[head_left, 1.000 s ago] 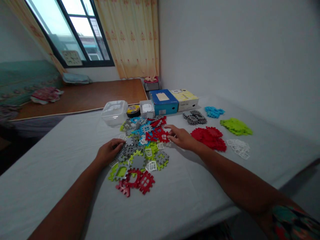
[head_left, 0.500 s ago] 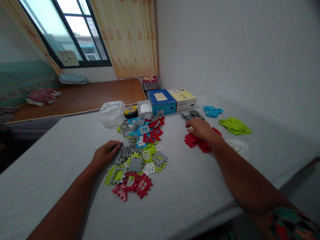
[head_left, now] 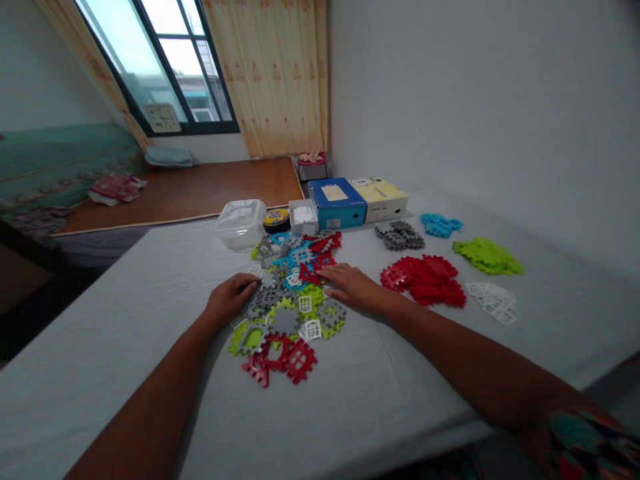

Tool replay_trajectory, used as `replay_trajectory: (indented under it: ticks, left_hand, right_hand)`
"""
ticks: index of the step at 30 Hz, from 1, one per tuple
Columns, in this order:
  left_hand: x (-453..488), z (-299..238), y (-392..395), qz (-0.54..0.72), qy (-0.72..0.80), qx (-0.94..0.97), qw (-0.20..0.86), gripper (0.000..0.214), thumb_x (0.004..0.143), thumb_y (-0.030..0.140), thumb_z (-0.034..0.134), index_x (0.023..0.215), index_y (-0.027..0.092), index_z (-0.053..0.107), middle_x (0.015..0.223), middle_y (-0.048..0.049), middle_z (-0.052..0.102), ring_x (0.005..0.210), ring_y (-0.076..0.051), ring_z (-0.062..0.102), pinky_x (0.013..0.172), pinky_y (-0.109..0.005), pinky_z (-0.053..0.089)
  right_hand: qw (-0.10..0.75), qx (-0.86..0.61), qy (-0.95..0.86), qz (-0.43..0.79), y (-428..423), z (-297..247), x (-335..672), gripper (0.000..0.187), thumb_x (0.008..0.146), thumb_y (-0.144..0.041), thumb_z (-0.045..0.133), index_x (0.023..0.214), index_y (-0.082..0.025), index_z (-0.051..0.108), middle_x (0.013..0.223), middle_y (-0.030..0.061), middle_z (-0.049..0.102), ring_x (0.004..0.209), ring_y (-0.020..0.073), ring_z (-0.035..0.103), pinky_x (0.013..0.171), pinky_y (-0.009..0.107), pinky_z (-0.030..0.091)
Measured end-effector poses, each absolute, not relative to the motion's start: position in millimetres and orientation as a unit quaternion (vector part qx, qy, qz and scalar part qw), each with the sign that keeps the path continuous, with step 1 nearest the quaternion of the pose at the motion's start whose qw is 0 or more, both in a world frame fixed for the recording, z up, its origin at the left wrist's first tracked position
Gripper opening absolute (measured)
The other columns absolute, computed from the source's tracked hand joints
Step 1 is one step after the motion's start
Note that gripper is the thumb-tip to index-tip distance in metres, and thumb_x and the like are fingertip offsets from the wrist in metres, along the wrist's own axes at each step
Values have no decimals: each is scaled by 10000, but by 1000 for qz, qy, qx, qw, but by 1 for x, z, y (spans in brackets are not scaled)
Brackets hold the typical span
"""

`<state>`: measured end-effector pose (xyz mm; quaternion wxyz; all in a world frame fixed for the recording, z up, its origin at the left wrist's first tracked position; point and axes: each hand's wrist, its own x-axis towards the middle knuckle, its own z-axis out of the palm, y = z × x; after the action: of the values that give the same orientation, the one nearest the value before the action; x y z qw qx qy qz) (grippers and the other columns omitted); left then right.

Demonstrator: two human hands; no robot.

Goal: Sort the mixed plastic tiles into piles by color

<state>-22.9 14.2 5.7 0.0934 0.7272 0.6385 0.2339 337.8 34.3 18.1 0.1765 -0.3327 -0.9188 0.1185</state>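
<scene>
A mixed pile of interlocking plastic building pieces (head_left: 285, 320) in grey, blue, red, green and white lies flat in the middle. At its left edge rests my left hand (head_left: 231, 298), fingers loosely bent over grey pieces, no piece seen lifted. My right hand (head_left: 356, 288) reaches across the pile's right side with fingers stretched and apart, the tips at red pieces (head_left: 311, 270). Sorted heaps lie to the right: red pieces (head_left: 425, 279), grey pieces (head_left: 399, 235), blue pieces (head_left: 441, 225), green pieces (head_left: 487, 256) and white window-frame pieces (head_left: 493, 301).
Along the far edge of the cloth-covered table (head_left: 380, 393) stand a clear plastic tub (head_left: 241, 223), a round black-and-yellow tin (head_left: 277, 220), a small white box (head_left: 303, 217), a blue box (head_left: 337, 203) and a yellow-and-white box (head_left: 381, 199). A wall rises on the right.
My right hand has moved left from the red heap to the mixed pile, uncovering the red heap. My left hand stays at the pile's left edge. The view has turned slightly left.
</scene>
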Motion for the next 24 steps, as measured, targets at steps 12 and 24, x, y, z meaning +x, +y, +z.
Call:
replay_trajectory:
  ticks: [12, 24]
  left_hand:
    - [-20, 12, 13, 224, 647, 722, 103, 437, 808, 559, 451, 1004, 263, 705, 1098, -26, 724, 1012, -227, 656, 883, -314, 498]
    - [-25, 6, 15, 231, 640, 726, 99, 457, 812, 591, 458, 1007, 265, 711, 1096, -24, 724, 991, -222, 667, 872, -304, 508]
  right_hand:
    - [103, -172, -959, 200, 1, 59, 349, 400, 862, -312, 674, 1244, -208, 616, 1257, 93, 631, 1184, 207, 542, 1034, 363, 401]
    - [175, -429, -872, 161, 40, 81, 406, 256, 897, -233, 576, 1140, -188, 644, 979, 69, 713, 865, 180, 640, 789, 293, 463]
